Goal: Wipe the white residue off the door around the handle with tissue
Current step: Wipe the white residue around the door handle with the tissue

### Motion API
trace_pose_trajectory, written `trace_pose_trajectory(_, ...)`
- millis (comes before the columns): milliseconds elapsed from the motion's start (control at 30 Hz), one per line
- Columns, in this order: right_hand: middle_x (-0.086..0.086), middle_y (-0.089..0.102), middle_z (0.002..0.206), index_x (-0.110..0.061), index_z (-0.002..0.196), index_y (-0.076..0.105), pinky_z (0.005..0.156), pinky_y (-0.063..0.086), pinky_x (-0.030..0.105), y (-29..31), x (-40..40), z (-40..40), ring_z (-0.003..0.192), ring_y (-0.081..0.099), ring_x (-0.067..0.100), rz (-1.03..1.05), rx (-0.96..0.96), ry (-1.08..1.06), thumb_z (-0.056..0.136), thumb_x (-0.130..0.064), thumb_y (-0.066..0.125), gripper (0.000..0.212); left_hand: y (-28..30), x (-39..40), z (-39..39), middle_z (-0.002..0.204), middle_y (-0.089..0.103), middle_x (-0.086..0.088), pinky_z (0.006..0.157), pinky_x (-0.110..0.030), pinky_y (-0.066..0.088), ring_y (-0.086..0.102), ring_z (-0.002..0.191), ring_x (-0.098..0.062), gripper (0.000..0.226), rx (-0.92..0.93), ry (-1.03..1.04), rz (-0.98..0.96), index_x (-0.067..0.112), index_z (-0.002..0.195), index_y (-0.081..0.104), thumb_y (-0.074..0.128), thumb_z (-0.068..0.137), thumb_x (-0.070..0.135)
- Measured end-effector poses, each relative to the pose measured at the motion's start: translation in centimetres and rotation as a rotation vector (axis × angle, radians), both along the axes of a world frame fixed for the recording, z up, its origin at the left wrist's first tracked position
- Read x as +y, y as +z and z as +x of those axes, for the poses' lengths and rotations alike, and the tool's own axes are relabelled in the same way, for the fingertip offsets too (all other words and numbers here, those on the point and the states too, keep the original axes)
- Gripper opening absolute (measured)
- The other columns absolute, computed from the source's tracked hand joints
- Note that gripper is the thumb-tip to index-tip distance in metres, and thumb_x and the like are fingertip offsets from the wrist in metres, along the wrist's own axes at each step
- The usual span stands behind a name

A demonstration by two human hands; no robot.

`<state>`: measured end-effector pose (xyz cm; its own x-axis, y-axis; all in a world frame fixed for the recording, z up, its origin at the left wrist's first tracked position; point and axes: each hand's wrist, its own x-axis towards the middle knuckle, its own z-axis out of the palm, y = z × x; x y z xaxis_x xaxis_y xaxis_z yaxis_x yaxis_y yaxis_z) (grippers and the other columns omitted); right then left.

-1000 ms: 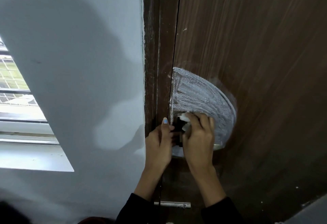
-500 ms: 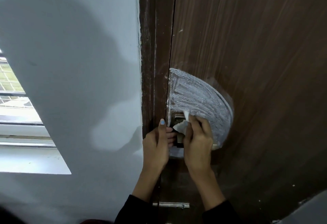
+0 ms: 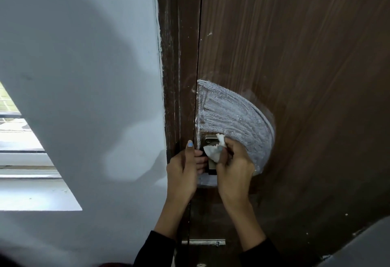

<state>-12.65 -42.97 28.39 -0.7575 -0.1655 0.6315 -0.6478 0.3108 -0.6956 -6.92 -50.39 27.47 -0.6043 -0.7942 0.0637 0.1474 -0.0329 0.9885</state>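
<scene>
A dark brown wooden door (image 3: 295, 56) carries a fan-shaped patch of white residue (image 3: 232, 115) above and right of its metal handle plate (image 3: 210, 140). My right hand (image 3: 234, 167) pinches a crumpled white tissue (image 3: 214, 150) against the handle plate. My left hand (image 3: 184, 172) grips the door's edge beside the handle, thumb pointing up along the frame. The handle lever is mostly hidden behind both hands.
The brown door frame (image 3: 177, 56) with white paint smears runs along the door's left edge. A pale wall (image 3: 84, 77) lies left of it, with a window (image 3: 19, 153) at the far left. A small metal latch (image 3: 203, 242) sits lower on the door.
My right hand has shifted the tissue slightly on the handle plate, uncovering the plate's top. My left hand stays on the door edge. The residue patch looks the same.
</scene>
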Motion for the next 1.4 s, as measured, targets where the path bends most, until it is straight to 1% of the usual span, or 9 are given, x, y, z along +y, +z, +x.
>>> trace_pose_trajectory(100, 0.011, 0.067, 0.092, -0.004, 0.103, 0.064, 0.069, 0.047, 0.023, -0.6, 0.7, 0.0, 0.083, 0.063, 0.020, 0.144, -0.032, 0.008, 0.086, 0.000, 0.057, 0.019, -0.1, 0.0, 0.0, 0.083, 0.073, -0.008, 0.069, -0.024, 0.058, 0.072, 0.078, -0.016, 0.047, 0.001, -0.004, -0.001, 0.007, 0.093, 0.067, 0.036, 0.096, 0.043)
trace_pose_trajectory(200, 0.012, 0.066, 0.097, -0.005, 0.104, 0.066, 0.072, 0.047, 0.022, -0.2, 0.8, 0.1, 0.083, 0.064, 0.022, 0.135, 0.000, -0.028, 0.086, 0.000, 0.059, 0.021, -0.1, -0.1, 0.0, 0.084, 0.073, -0.008, 0.069, -0.024, 0.058, 0.072, 0.080, -0.017, 0.048, 0.013, -0.024, -0.002, 0.006, 0.096, 0.067, 0.036, 0.096, 0.042)
trace_pose_trajectory(300, 0.014, 0.063, 0.098, -0.006, 0.106, 0.064, 0.073, 0.052, 0.030, 1.0, 0.2, 0.3, 0.082, 0.062, 0.024, 0.073, 0.093, -0.032, 0.082, 0.007, 0.058, 0.028, -0.2, -0.2, 0.1, 0.081, 0.073, -0.005, 0.064, -0.019, 0.056, 0.072, 0.076, -0.014, 0.042, 0.033, -0.034, 0.005, 0.010, 0.091, 0.067, 0.038, 0.096, 0.041)
trace_pose_trajectory(567, 0.015, 0.065, 0.098, 0.004, 0.101, 0.068, 0.077, 0.053, 0.037, 2.2, -0.3, -0.5, 0.091, 0.057, 0.030, 0.372, 0.405, 0.099, 0.060, 0.021, 0.062, 0.044, -0.6, -0.4, 0.1, 0.080, 0.074, -0.003, 0.068, -0.024, 0.057, 0.072, 0.078, -0.015, 0.036, 0.059, -0.033, -0.014, 0.021, 0.083, 0.067, 0.040, 0.096, 0.041)
trace_pose_trajectory(900, 0.018, 0.064, 0.097, 0.002, 0.096, 0.068, 0.079, 0.052, 0.043, 3.4, -0.2, 0.3, 0.093, 0.054, 0.033, 0.456, 0.237, -0.054, 0.063, 0.014, 0.065, 0.035, -0.5, -0.3, 0.4, 0.079, 0.074, -0.001, 0.071, -0.024, 0.057, 0.072, 0.077, -0.012, 0.038, 0.021, -0.044, -0.077, 0.018, 0.083, 0.068, 0.039, 0.096, 0.040)
trace_pose_trajectory(1000, 0.014, 0.066, 0.079, 0.001, 0.081, 0.068, 0.066, 0.053, 0.037, 3.5, -1.7, 1.7, 0.078, 0.058, 0.029, 0.444, 0.348, 0.043, 0.061, 0.010, 0.069, 0.022, -0.4, -0.4, 0.8, 0.055, 0.064, 0.012, 0.053, -0.012, 0.045, 0.061, 0.055, 0.000, 0.044, 0.009, -0.015, -0.187, 0.023, 0.063, 0.062, 0.039, 0.097, 0.040)
trace_pose_trajectory(1067, 0.011, 0.064, 0.072, -0.003, 0.078, 0.064, 0.060, 0.049, 0.033, 3.2, -2.1, 2.0, 0.072, 0.056, 0.026, 0.379, 0.336, 0.090, 0.064, 0.010, 0.068, 0.019, -0.4, -0.5, 0.9, 0.050, 0.058, 0.008, 0.051, -0.018, 0.041, 0.054, 0.049, -0.002, 0.049, -0.003, -0.011, -0.216, 0.014, 0.060, 0.057, 0.038, 0.097, 0.041)
trace_pose_trajectory(1267, 0.000, 0.056, 0.068, -0.015, 0.080, 0.046, 0.051, 0.037, 0.001, 3.2, -0.2, -0.7, 0.056, 0.049, 0.000, 0.009, -0.003, -0.092, 0.079, 0.001, 0.065, 0.025, -0.4, 0.0, 1.4, 0.089, 0.073, -0.005, 0.073, -0.024, 0.058, 0.071, 0.083, -0.012, 0.040, 0.040, -0.140, -0.012, 0.010, 0.096, 0.066, 0.037, 0.096, 0.038)
trace_pose_trajectory(1400, -0.003, 0.061, 0.073, -0.013, 0.081, 0.057, 0.058, 0.036, -0.005, 2.2, 0.7, -1.1, 0.064, 0.056, 0.005, -0.003, -0.015, -0.068, 0.077, 0.001, 0.069, 0.019, -0.5, 0.4, 2.0, 0.096, 0.071, -0.003, 0.076, -0.021, 0.057, 0.070, 0.090, -0.009, 0.042, 0.049, -0.162, -0.043, 0.014, 0.100, 0.065, 0.035, 0.093, 0.043)
